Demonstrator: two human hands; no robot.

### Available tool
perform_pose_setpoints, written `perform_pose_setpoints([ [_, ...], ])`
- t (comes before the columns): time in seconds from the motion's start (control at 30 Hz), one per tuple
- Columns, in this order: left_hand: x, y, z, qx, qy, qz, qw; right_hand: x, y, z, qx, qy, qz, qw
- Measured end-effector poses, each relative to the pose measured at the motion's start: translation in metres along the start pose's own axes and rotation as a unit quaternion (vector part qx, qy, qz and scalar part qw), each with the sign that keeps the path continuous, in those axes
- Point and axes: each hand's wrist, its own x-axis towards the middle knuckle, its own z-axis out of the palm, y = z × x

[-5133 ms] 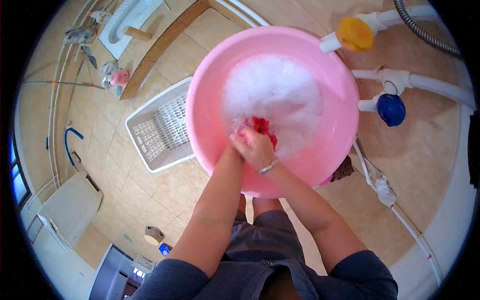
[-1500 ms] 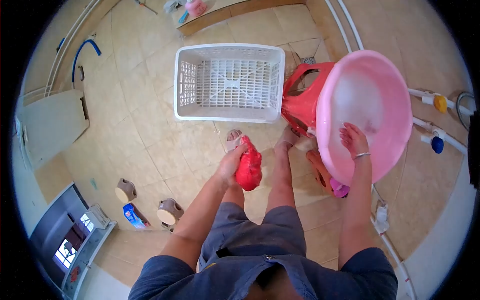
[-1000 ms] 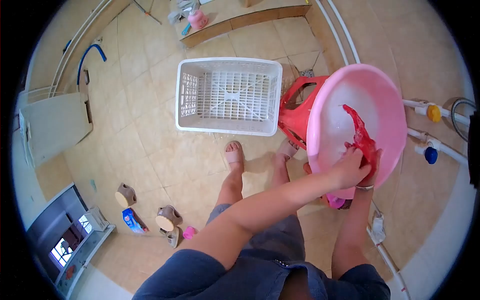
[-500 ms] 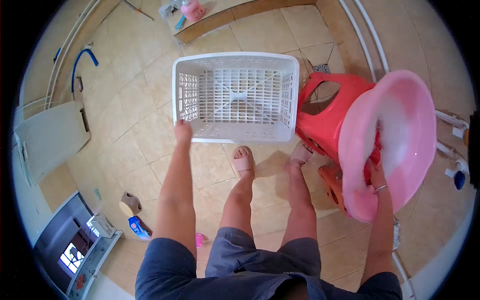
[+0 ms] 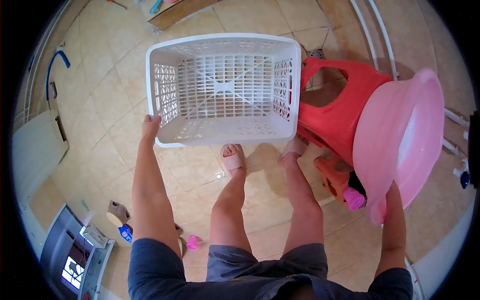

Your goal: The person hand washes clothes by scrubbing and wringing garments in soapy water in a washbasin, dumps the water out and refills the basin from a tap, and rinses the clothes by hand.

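My left hand (image 5: 151, 127) is closed on the left rim of a large white plastic basket (image 5: 223, 140). The basket's openwork floor faces up, and nothing shows inside it. At the right, my right hand (image 5: 392, 196) is at the near rim of a pink basin (image 5: 377, 130), its fingers mostly hidden by the rim; it appears to grip there. The basin leans with its mouth turned to the right, and a strip of whitish content shows inside. Beneath and beside the basin is a red plastic stool (image 5: 332, 117), close against the basket's right side.
An orange stool (image 5: 332, 175) and a pink cup (image 5: 353, 198) are below the basin. Another pink cup (image 5: 192, 242) sits by my left forearm. White pipes (image 5: 382, 40) run along the right wall. A floor drain (image 5: 315, 53) lies beyond the red stool.
The basket looks larger and nearer, shifted left with my left hand. My right hand has come from inside the basin to its rim. The basin has tipped further right, hiding the suds and red item.
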Motion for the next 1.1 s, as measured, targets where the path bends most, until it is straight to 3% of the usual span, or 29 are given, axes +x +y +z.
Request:
perform_pose_setpoints([
  [0.07, -0.015, 0.019, -0.005, -0.075, -0.027, 0.025, 0.996, 0.005, 0.002, 0.004, 0.001, -0.001, 0.005, 1.000],
  [0.17, -0.045, 0.036, -0.013, -0.051, -0.001, 0.089, 0.995, 0.011, 0.012, 0.009, 0.009, 0.000, 0.000, 1.000],
  [0.23, -0.058, 0.048, -0.018, -0.030, 0.009, 0.084, 0.996, 0.016, 0.024, 0.009, 0.017, 0.005, -0.004, 1.000],
  [0.37, -0.101, 0.090, -0.038, 0.114, 0.042, 0.146, 0.982, 0.022, 0.036, 0.018, 0.020, 0.024, 0.004, 0.999],
  [0.5, -0.186, 0.175, -0.061, 0.224, 0.088, 0.127, 0.962, 0.002, -0.022, -0.001, -0.008, 0.034, 0.041, 0.999],
  [0.57, -0.215, 0.189, -0.053, 0.245, 0.097, 0.190, 0.946, -0.002, -0.029, -0.020, 0.190, -0.144, 0.021, 0.971],
  [0.63, -0.241, 0.205, -0.044, 0.294, 0.079, 0.206, 0.930, -0.006, -0.048, -0.049, 0.250, -0.142, 0.042, 0.957],
  [0.7, -0.258, 0.211, -0.033, 0.308, 0.089, 0.234, 0.918, 0.009, -0.024, -0.062, 0.336, 0.014, 0.042, 0.941],
  [0.73, -0.264, 0.216, -0.029, 0.306, 0.099, 0.249, 0.914, 0.018, -0.011, -0.061, 0.339, 0.014, 0.043, 0.940],
  [0.8, -0.270, 0.222, -0.026, 0.310, 0.109, 0.268, 0.906, 0.036, 0.003, -0.057, 0.397, 0.329, 0.120, 0.848],
  [0.83, -0.272, 0.225, -0.026, 0.311, 0.109, 0.268, 0.905, 0.042, 0.006, -0.058, 0.398, 0.329, 0.121, 0.848],
  [0.87, -0.273, 0.227, -0.026, 0.313, 0.099, 0.263, 0.907, 0.046, 0.004, -0.059, 0.596, 0.237, 0.090, 0.761],
  [0.9, -0.275, 0.229, -0.028, 0.317, 0.088, 0.258, 0.909, 0.039, -0.017, -0.062, 0.762, 0.133, 0.056, 0.631],
  [0.97, -0.278, 0.234, -0.027, 0.322, 0.081, 0.246, 0.911, -0.004, -0.091, -0.084, 0.796, 0.021, 0.133, 0.589],
  [1.0, -0.279, 0.236, -0.026, 0.326, 0.073, 0.233, 0.913, -0.014, -0.118, -0.089, 0.787, -0.250, 0.038, 0.563],
  [1.03, -0.280, 0.235, -0.025, 0.325, 0.073, 0.234, 0.914, -0.027, -0.146, -0.094, 0.712, -0.498, -0.060, 0.491],
  [1.07, -0.280, 0.233, -0.022, 0.323, 0.084, 0.245, 0.910, -0.056, -0.196, -0.096, 0.589, -0.351, -0.207, 0.698],
  [1.1, -0.282, 0.232, -0.018, 0.320, 0.095, 0.256, 0.907, -0.086, -0.246, -0.098, 0.385, -0.162, -0.271, 0.867],
])
